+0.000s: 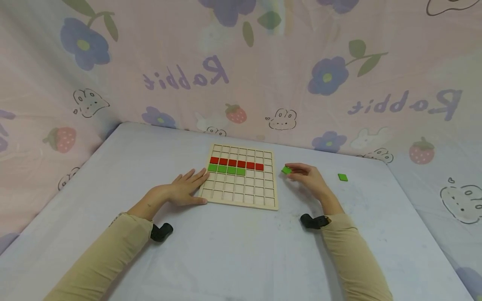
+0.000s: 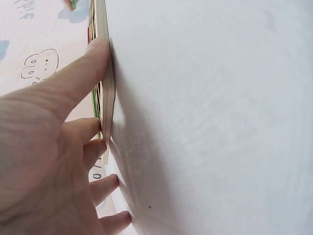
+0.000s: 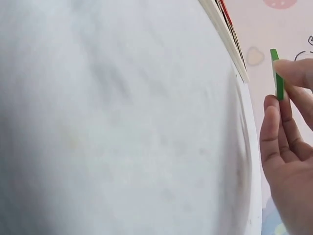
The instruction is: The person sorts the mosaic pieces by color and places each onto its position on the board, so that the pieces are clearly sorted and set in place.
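Observation:
A wooden grid board (image 1: 260, 205) lies on the table, with a row of red square tiles (image 1: 232, 163) and, just below it, a shorter row of green tiles (image 1: 222, 169) from the left edge. My left hand (image 1: 184, 190) is spread flat with fingertips and thumb at the board's left edge; in the left wrist view the thumb (image 2: 93, 58) touches the board's side. Off the board's right edge, my right hand (image 1: 308, 177) pinches a green tile (image 1: 286, 170) between thumb and fingers. The right wrist view shows that tile (image 3: 277, 73) edge-on, raised above the table.
Another green tile (image 1: 342, 177) lies alone on the white table (image 1: 233, 251), to the right of my right hand. A patterned curtain (image 1: 256, 75) hangs behind the table. Black wrist cameras (image 1: 162, 232) sit at both sleeve cuffs.

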`<state>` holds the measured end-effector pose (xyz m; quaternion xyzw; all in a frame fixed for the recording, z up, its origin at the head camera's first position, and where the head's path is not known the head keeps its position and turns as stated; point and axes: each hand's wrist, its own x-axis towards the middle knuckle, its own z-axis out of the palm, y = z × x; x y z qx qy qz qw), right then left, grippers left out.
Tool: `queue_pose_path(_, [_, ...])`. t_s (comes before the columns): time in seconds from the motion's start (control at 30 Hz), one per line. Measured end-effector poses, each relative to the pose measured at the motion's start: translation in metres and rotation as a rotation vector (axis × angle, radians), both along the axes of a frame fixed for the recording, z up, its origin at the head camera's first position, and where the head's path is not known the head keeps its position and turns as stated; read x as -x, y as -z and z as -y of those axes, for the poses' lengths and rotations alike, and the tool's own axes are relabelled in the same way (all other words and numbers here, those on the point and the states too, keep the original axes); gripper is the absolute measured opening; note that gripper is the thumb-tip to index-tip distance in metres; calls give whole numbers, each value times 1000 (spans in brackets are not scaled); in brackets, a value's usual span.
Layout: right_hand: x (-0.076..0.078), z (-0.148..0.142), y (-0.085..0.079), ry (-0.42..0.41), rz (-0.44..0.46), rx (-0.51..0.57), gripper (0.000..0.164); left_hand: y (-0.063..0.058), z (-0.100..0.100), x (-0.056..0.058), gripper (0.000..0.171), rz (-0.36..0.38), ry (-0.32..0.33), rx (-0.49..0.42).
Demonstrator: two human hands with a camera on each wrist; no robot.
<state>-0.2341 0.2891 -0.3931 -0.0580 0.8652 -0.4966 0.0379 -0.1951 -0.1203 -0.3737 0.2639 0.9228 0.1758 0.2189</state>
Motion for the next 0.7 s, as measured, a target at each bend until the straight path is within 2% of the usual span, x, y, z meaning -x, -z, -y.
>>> queue_pose_path(0.27, [0, 14, -2, -37, 1, -7, 45, 3, 2, 1, 85, 0, 0, 7])
queue_pose_path(0.7, [5, 26, 1, -70, -10, -10, 43, 1, 1, 1, 85, 9, 0, -3])
